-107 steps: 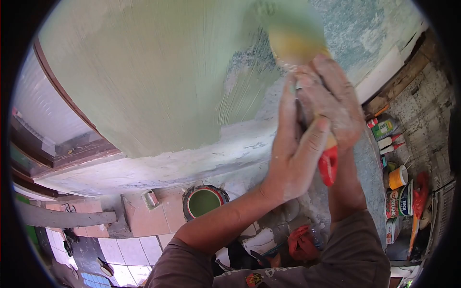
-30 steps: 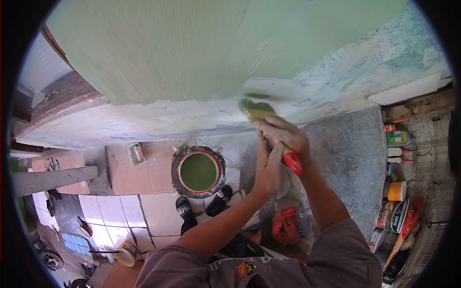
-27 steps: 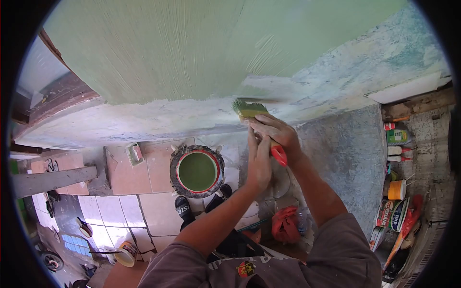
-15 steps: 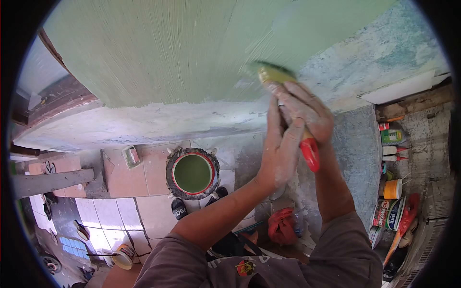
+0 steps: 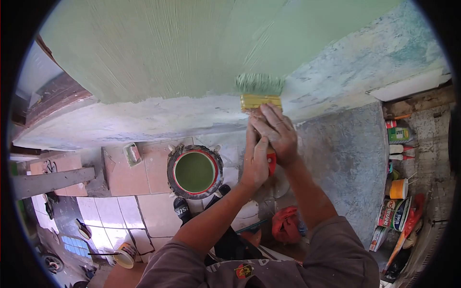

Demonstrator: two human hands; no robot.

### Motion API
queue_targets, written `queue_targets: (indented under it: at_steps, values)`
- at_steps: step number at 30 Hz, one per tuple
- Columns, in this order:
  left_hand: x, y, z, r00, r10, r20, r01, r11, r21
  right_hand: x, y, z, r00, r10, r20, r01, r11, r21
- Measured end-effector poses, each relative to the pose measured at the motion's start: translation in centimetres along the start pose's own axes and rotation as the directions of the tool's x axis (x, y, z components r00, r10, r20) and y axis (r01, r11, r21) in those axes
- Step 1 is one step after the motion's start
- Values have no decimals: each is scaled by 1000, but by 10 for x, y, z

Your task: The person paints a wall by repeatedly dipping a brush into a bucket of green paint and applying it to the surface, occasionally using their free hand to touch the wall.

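Observation:
A wide paintbrush (image 5: 261,98) has its green-loaded bristles pressed against the wall (image 5: 182,53). My left hand (image 5: 256,161) and my right hand (image 5: 278,134) both wrap around it, one beside the other, with pale smears on the fingers. Part of the red handle shows below my palms; the rest is hidden by them. Wet green paint covers the upper wall, while the lower strip and the right side are whitish and patchy blue. Below and left of my hands stands a round bucket of green paint (image 5: 194,172).
Sandals on feet are beside the bucket. A red plastic bag (image 5: 285,225) lies on the floor to the right. Bottles, an orange tub (image 5: 398,188) and paint cans (image 5: 394,213) line the right edge. A grey beam (image 5: 53,181) juts in at left, near a white tub (image 5: 126,255).
Both hands have moved down and slightly left with the paintbrush. Its tilt has changed, and the bristles now spread flat against the wall lower down.

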State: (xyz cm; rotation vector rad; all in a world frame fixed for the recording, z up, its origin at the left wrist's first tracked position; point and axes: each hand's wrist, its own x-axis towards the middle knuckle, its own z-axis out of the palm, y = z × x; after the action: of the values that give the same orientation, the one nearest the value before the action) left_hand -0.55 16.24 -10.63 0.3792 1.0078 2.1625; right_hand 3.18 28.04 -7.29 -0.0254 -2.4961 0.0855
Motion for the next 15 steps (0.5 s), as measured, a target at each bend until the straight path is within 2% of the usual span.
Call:
queue_targets:
  at_steps: [2, 4, 6, 7, 9, 10, 11, 12, 13, 15]
  values:
    - [-2, -20, -15, 997, -63, -53, 60, 997, -56, -18, 0, 20, 996, 30, 78, -33, 999, 43]
    - [-5, -19, -17, 993, -89, -78, 85, 994, -64, -22, -3, 28, 987, 89, 131, -110, 981, 161]
    - [-5, -8, -10, 991, -98, -86, 95, 995, -39, -26, -4, 28, 967, 144, 212, -205, 931, 302]
    - [-3, 7, 1, 991, -100, -88, 98, 995, -27, -16, -4, 18, 972, 137, 188, -189, 937, 294]
    - [4, 40, 24, 991, -94, -94, 94, 996, -4, 19, 0, -11, 984, 113, 136, -148, 949, 279]
    - [4, 57, 38, 999, -39, -31, 40, 999, 35, 37, -2, -28, 990, 132, 44, -139, 938, 317]
    - [4, 76, 54, 999, 16, 35, -18, 997, 72, 58, -3, -54, 997, 69, -42, -56, 964, 260]
    - [3, 96, 68, 992, 70, 103, -81, 991, 105, 74, -13, -77, 987, 133, -94, -110, 971, 214]
    - [-1, 116, 79, 973, 107, 203, -129, 987, 98, 81, -12, -88, 972, 108, -210, -46, 958, 283]
    - [-1, 125, 88, 892, 277, 358, -304, 953, 19, 103, -11, -116, 917, -137, -374, 155, 988, 20]
